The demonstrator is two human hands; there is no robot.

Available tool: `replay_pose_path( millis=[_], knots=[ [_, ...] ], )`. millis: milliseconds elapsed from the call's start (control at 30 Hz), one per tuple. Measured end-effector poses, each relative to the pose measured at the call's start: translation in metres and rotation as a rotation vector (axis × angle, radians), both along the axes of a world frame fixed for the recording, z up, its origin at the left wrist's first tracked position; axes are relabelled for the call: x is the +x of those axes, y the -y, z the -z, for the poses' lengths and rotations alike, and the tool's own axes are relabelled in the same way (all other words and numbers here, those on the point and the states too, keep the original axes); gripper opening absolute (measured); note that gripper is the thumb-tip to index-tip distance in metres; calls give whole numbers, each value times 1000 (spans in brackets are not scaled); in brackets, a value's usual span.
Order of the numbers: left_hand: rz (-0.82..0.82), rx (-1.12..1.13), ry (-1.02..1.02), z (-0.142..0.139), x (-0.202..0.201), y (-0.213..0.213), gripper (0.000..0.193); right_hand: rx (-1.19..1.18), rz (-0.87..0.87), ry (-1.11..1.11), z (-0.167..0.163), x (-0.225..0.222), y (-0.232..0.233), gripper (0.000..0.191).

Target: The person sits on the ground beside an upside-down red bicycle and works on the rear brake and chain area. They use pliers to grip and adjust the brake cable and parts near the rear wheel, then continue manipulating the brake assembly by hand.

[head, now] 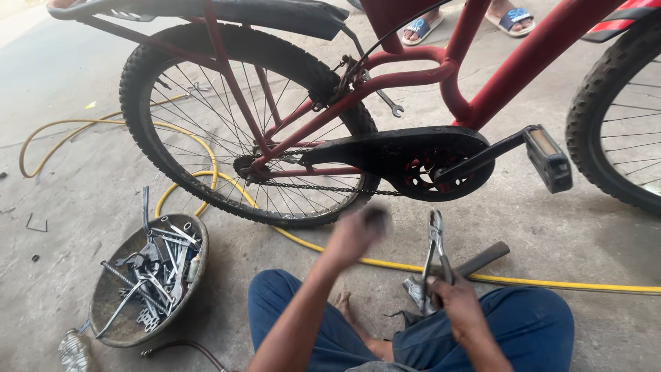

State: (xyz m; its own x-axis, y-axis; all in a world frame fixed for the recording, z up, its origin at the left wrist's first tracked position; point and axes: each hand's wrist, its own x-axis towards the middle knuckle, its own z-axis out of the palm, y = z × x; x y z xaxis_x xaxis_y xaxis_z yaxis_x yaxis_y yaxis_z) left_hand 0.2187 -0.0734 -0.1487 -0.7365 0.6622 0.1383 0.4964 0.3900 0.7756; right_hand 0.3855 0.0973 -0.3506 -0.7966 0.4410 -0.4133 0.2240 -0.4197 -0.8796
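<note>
Right hand clamped on pliers; left hand blurred, grip indeterminate, raised near chain — risk: fingers or pliers catching if wheel turns.

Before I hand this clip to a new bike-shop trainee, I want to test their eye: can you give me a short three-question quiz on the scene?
1. True or false: the right hand holds pliers with the jaws pointing up.
2. What does the round metal bowl on the ground hold? A) water B) wrenches and other tools C) spare chain links only
3. The blurred left hand is raised toward the bicycle's black ______ guard.

Key: 1 true; 2 B; 3 chain. What the left hand grips is too blurred to tell.
</note>
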Motion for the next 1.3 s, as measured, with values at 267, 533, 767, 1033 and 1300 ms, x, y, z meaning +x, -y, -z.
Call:
replay_pose_path(
  millis=[267, 533, 767, 1033, 1300],
  knots=[
    [-109, 957, 778, -25, -125, -113, 41, -113, -241, -375, -87, -46, -39, 57],
    [110, 1116, 924, -33, -144, -133, 33, 81, -502, -531, -138, -98, -93, 71],
    [250, 1120, 947, -41, -144, -128, 34, -130, -569, -613, -162, -129, -113, 78],
    [221, 1080, 951, -43, -145, -124, 39, 102, -656, -380, -181, -141, -126, 76],
    [212, 1060, 991, -39, -145, -126, 40, 200, -661, -302, -190, -144, -146, 58]
  ],
)
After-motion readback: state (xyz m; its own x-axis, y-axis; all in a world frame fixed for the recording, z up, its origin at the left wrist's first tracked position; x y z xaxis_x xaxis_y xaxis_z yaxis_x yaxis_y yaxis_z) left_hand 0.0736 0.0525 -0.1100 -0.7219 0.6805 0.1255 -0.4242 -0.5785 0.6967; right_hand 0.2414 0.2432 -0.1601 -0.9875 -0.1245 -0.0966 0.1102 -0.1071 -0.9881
